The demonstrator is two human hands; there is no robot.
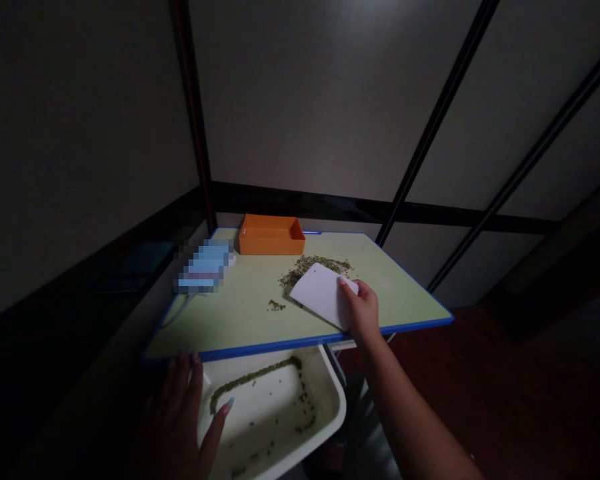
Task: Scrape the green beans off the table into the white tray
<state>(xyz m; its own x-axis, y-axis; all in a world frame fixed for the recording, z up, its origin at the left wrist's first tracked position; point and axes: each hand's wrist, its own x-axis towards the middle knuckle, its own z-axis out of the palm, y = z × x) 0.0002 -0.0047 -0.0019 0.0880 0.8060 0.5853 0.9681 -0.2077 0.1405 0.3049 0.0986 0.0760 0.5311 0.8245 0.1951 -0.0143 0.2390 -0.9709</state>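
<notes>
My right hand (pixel 363 310) grips a white flat scraper (pixel 320 293) with a curved edge and a small hole, thumb on top. The scraper is tilted over the table, at the near side of a spread pile of small green grains, perhaps mung beans (pixel 297 270). A smaller cluster of grains (pixel 276 305) lies to its left. Below the table's front edge is a white plastic basin (pixel 337 403), with a line of grains along its far side and loose ones on its bottom. My left hand (pixel 185 413) holds the basin's left side, thumb over the inside, fingers pointing toward the table edge.
The pale green table (pixel 245 327) has a blue edge. An orange open box (pixel 273 243) stands at its back. A blurred-out blue item (pixel 205 267) with a white cable (pixel 177 312) is at the left. Panelled walls (pixel 320 100) rise behind and at the left.
</notes>
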